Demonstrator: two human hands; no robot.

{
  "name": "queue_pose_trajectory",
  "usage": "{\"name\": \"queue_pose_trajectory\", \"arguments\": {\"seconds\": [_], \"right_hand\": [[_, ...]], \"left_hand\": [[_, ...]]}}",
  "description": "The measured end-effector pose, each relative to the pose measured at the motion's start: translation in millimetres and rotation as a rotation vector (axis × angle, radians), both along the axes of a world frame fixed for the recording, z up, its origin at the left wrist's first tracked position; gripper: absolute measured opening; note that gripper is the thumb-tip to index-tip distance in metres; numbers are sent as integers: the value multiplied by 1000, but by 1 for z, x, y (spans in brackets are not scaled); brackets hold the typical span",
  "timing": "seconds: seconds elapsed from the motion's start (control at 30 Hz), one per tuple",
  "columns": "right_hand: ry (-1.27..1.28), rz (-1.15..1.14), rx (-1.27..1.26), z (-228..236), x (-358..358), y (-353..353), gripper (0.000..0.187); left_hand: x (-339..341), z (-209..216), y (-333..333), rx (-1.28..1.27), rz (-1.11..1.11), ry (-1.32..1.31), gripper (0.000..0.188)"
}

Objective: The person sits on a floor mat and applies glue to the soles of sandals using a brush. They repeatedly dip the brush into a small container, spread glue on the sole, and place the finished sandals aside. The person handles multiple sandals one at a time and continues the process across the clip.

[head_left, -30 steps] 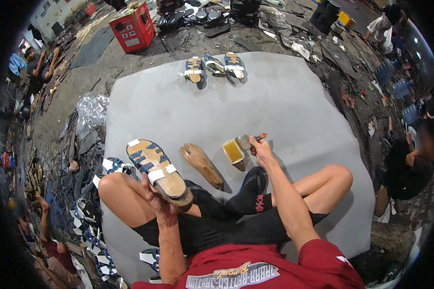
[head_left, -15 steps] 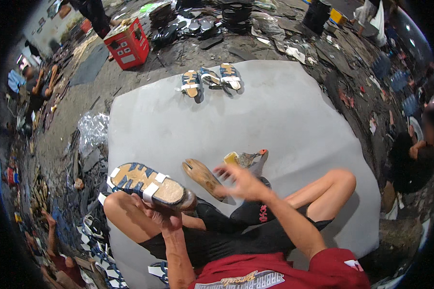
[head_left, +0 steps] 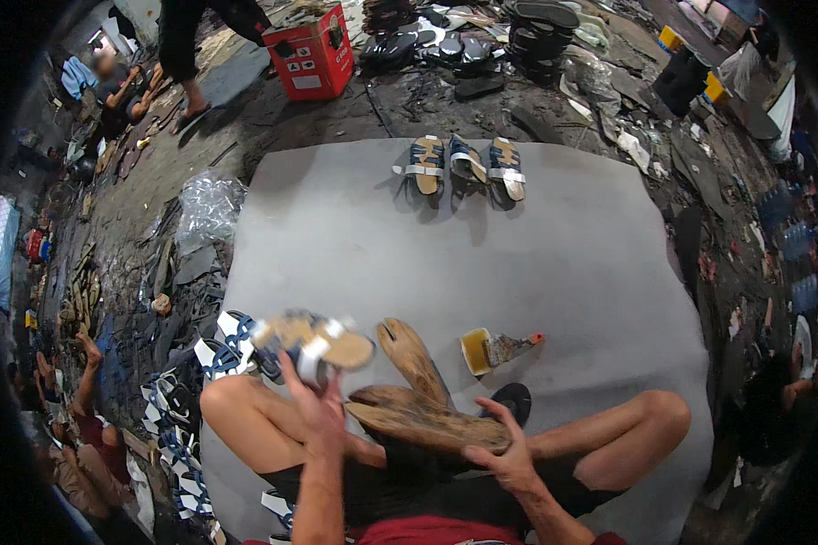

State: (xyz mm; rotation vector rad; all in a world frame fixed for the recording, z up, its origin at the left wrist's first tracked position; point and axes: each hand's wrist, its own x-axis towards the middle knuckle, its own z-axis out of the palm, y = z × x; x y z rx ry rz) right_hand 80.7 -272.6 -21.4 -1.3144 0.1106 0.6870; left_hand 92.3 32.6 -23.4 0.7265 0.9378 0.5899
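My left hand [head_left: 318,409] grips a strappy sandal [head_left: 332,348] with dark blue straps, white bands and a tan footbed; motion blurs it. My right hand [head_left: 509,459] holds the heel end of a brown wooden shoe last [head_left: 427,420] above my crossed legs. A second wooden shoe last [head_left: 411,356] lies on the grey mat just beyond, partly behind the held one. To its right is a brush [head_left: 515,346] with a red-tipped handle, its head against a yellowish piece [head_left: 474,352]. A black sole-like item [head_left: 515,400] shows near my right hand.
Three blue-strapped sandals [head_left: 463,163] stand at the far edge of the grey mat [head_left: 445,245]. More sandals [head_left: 182,445] line its left side. Scraps and crumpled clear plastic [head_left: 211,209] lie beyond. A red box [head_left: 309,54] and a walking person [head_left: 186,45] are at far left.
My right hand, empty before, now holds a wooden last. The sandal has moved away from my left knee, toward the middle. My view has shifted, and a person has stepped further into sight.
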Motion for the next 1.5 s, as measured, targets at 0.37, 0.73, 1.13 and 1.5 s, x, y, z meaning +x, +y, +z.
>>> {"name": "queue_pose_trajectory", "arguments": {"seconds": [0.37,0.73,1.13,1.5], "right_hand": [[118,-20,-150,-18,32,23,74],[274,-127,-195,-34,51,21,70],[206,-114,-192,-36,38,24,72],[242,-311,346,8,30,32,78]], "left_hand": [[324,-132,248,312,-825,92,27],[501,-249,239,271,-781,216,29],[477,-236,241,112,-712,248,63],[235,51,255,1532,-1447,389,47]]}}
